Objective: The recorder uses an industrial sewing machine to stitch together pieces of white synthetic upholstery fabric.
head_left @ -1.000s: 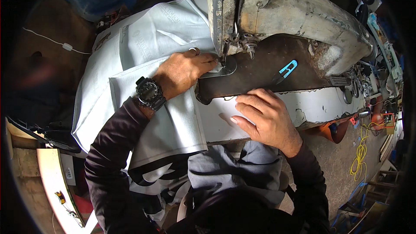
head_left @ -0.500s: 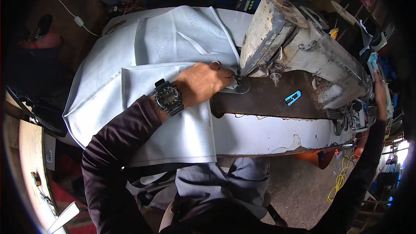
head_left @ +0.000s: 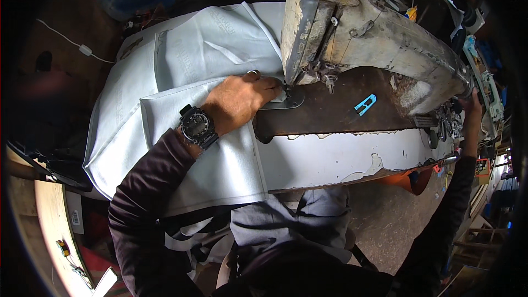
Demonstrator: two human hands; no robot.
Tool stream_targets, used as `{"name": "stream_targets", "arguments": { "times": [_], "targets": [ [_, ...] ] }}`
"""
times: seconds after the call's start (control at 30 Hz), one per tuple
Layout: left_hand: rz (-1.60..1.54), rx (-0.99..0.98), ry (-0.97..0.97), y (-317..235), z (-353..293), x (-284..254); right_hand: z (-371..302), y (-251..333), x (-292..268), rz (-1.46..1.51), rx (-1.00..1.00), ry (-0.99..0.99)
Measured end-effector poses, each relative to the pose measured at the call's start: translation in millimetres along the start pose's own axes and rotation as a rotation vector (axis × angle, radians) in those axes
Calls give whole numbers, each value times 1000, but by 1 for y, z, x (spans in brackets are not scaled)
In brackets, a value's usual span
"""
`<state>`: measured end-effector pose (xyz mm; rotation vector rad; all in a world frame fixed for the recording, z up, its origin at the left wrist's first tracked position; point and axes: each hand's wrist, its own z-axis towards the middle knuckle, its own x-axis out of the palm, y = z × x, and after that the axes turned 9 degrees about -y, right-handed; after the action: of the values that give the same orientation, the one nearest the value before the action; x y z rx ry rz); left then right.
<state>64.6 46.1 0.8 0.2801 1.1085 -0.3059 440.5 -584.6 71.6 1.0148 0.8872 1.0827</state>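
Observation:
A large pale grey-white sheet of fabric (head_left: 129,85), with folded and stitched edges, covers the left part of the sewing table. My left hand (head_left: 237,100), with a ring and a black wristwatch (head_left: 198,127), presses down on it. Its fingers are closed on the fabric edge beside the metal needle plate (head_left: 295,99), close under the head of a worn sewing machine (head_left: 379,36). What lies beneath those fingertips is hidden. Out at the machine's right end, my right hand (head_left: 471,107) grips the handwheel (head_left: 467,84), its fingers partly hidden.
Blue thread snips (head_left: 365,105) lie on the brown machine bed (head_left: 324,113). In front runs a white tabletop strip (head_left: 335,157) with a chipped edge. Small metal parts (head_left: 443,126) crowd the machine's right end. A white cable (head_left: 71,44) hangs at the far left.
My right hand has come in from beside the machine's end onto the handwheel. The left hand keeps its place on the fabric by the needle plate. The whole view has shifted slightly.

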Motion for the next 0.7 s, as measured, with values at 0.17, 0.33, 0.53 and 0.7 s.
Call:
{"name": "stream_targets", "arguments": {
  "times": [0.17, 0.33, 0.53, 0.7],
  "targets": [
    [-17, 22, -29, 1, -1, 1, 43, 53, 43, -309, -66, 159],
    [-36, 20, -47, 3, 1, 1, 28, 12, 51, -710, -755, -97],
    [-46, -98, 93, -31, 12, -25, -112, -4, 48, -627, -669, -243],
    [-310, -366, 67, -68, 0, -55, -414, 14, 96, -189, -418, 313]
  ]
}}
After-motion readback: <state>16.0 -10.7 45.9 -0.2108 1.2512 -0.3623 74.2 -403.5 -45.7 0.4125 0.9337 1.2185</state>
